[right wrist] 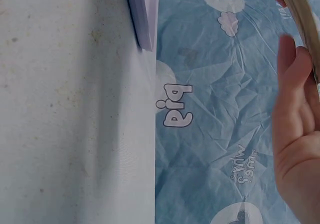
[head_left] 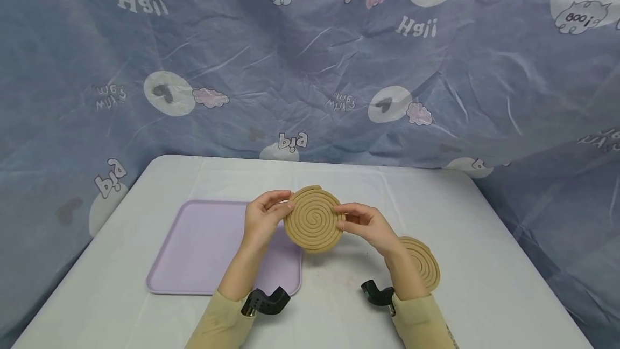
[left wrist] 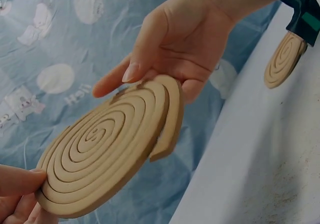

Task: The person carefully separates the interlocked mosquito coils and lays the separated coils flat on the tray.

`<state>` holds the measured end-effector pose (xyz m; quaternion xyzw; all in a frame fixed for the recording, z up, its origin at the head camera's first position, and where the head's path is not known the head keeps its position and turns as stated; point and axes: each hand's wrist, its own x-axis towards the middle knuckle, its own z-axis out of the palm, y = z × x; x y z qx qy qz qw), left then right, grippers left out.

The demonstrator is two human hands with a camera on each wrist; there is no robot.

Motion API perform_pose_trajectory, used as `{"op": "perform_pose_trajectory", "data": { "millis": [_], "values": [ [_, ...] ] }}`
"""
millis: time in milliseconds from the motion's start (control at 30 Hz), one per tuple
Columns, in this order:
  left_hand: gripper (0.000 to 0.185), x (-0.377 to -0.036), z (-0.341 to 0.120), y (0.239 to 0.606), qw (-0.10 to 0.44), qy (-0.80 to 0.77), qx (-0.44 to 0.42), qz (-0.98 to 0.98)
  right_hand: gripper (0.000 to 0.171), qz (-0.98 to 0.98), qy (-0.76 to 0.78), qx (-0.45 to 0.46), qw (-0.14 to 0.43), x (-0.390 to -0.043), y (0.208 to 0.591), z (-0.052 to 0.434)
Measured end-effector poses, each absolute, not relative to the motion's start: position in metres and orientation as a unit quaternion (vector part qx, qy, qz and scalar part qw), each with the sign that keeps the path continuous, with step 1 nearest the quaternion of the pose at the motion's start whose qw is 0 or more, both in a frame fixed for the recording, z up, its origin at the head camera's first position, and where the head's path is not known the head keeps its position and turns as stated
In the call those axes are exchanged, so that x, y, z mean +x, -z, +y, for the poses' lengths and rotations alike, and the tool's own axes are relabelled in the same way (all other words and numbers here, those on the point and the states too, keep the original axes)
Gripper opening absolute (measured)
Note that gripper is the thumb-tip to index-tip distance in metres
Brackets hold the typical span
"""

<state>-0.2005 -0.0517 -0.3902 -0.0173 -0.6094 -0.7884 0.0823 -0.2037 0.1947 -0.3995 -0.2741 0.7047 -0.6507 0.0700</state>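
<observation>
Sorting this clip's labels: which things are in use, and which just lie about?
In use: held spiral coil, gripped at its edges by left hand and right hand.
Lying about: second coil, lilac tray, white table.

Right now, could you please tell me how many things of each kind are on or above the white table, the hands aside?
Tan spiral mosquito coils: 2, one held up between the left hand and right hand, one lying on the white table.
Flat lilac plastic trays: 1.
Total: 3.
</observation>
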Motion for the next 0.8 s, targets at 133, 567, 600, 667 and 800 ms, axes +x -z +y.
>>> {"op": "perform_pose_trajectory", "data": {
  "millis": [133,567,600,667,800],
  "values": [
    [0.023,-0.2,-0.051,0.39,0.079,0.788,-0.019,-0.61,0.034,0.706,0.658,-0.252,0.07,-0.202,0.399,0.192],
    [0.024,-0.196,-0.047,0.391,0.098,0.759,-0.053,-0.641,0.029,0.71,0.653,-0.264,0.03,-0.196,0.393,0.191],
    [0.024,-0.196,-0.047,0.391,0.101,0.756,-0.055,-0.644,0.029,0.71,0.652,-0.263,0.031,-0.196,0.392,0.191],
    [0.023,-0.196,-0.046,0.391,0.108,0.75,-0.058,-0.65,0.03,0.713,0.651,-0.259,0.031,-0.195,0.391,0.191],
    [0.021,-0.196,-0.045,0.392,0.122,0.737,-0.063,-0.662,0.03,0.717,0.649,-0.252,0.032,-0.194,0.389,0.191]
  ]
}}
